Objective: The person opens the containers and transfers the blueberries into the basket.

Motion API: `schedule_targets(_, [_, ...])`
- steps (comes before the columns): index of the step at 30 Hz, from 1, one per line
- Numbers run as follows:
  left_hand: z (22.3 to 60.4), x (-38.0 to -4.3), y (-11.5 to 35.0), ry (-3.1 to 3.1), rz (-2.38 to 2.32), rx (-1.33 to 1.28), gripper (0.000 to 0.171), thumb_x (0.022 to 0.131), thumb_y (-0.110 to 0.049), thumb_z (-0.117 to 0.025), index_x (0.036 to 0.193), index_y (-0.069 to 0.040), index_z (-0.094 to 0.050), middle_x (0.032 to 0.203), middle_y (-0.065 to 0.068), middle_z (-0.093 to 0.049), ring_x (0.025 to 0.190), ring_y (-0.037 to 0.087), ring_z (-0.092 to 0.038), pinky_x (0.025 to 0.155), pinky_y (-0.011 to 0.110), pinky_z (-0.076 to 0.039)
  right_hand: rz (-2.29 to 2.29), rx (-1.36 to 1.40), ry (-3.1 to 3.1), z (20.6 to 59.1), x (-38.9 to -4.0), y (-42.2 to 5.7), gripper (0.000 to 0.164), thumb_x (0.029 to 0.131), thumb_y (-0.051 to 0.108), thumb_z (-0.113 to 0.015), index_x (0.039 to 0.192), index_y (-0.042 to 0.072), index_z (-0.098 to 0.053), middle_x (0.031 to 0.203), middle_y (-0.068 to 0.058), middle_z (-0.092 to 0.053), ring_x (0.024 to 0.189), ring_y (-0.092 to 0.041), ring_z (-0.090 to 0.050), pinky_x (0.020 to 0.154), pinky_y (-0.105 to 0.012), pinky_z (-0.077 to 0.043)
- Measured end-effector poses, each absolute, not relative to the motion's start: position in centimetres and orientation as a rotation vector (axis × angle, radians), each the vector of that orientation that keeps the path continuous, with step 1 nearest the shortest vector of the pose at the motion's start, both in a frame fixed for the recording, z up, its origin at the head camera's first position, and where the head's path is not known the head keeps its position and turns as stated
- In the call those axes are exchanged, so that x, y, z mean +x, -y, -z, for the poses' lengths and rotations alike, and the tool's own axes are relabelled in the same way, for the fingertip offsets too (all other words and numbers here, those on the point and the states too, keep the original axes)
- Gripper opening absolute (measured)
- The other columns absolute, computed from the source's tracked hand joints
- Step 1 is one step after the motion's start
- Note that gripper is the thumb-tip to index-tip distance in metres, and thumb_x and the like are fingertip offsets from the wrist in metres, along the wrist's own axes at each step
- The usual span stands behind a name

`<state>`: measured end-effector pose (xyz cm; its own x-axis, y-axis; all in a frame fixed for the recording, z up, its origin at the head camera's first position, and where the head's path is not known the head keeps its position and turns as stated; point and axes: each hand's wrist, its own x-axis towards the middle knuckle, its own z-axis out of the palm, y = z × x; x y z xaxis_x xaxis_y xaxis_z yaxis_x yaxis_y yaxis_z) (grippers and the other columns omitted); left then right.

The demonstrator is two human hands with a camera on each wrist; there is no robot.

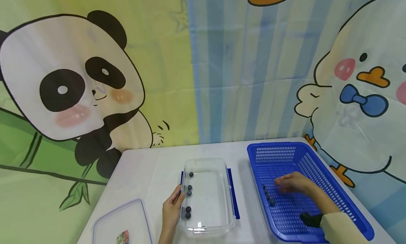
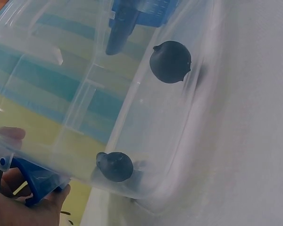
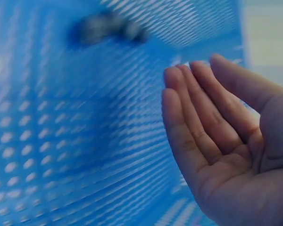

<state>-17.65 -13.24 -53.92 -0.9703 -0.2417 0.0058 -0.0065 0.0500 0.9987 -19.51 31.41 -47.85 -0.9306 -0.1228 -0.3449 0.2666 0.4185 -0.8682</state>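
Note:
My left hand [image 1: 171, 210] grips the left side of a clear plastic container [image 1: 212, 201] at its blue latch [image 2: 40, 181]. Several small dark round balls [image 1: 188, 209] lie along that side of the container; seen close in the left wrist view, one dark ball [image 2: 170, 62] has little nubs on it. Over the inside of a blue perforated basket [image 1: 288, 219], my right hand [image 1: 295, 182] is held with fingers extended and nothing in its palm. More dark balls [image 1: 272, 202] sit by the basket's left wall, just left of the right fingertips.
A clear lid with a bluish rim [image 1: 146, 216] lies on the white table [image 1: 158, 163] at the front left, bearing a colourful sticker [image 1: 123, 237]. The container's other blue latch [image 1: 233, 194] hangs out on its right side. A cartoon-printed curtain [image 1: 222, 78] hangs behind the table.

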Motion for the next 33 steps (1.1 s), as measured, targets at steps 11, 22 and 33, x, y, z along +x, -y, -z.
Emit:
schedule_targets(11, [53.9,-17.6,13.3,2.107,2.059,0.221,0.04,0.089,-0.013,-0.062,0.126,0.0,-0.054,0.134,0.012,-0.048,0.124,0.025,-0.044,0.096,0.016,-0.038,1.852,-0.106,-2.208,41.4,-17.4,-21.4,0.048,0.093,0.025,-0.056,0.12,-0.014,-0.052,0.11,-0.023,-0.062,0.096,-0.03,-0.063,0.084,-0.036,-0.054])
schedule_targets(22, [53.9,-17.6,12.8,2.094,2.076,0.179,0.04,0.089,-0.014,-0.062,0.127,-0.001,-0.053,0.134,0.012,-0.048,0.126,0.024,-0.042,0.1,0.022,-0.036,1.962,-0.198,-1.884,45.9,-16.0,-7.8,0.033,0.089,0.015,-0.062,0.105,-0.014,-0.062,0.097,-0.022,-0.066,0.087,-0.028,-0.066,0.08,-0.039,-0.055])
schedule_targets(33, [54.1,-17.2,13.1,2.043,2.133,0.176,0.039,0.09,-0.012,-0.061,0.126,-0.001,-0.054,0.135,0.012,-0.047,0.124,0.022,-0.042,0.1,0.019,-0.035,1.774,-0.043,-2.023,49.7,-17.4,-1.7,0.014,0.083,0.001,-0.065,0.091,-0.011,-0.068,0.08,-0.02,-0.068,0.073,-0.028,-0.068,0.067,-0.036,-0.059])
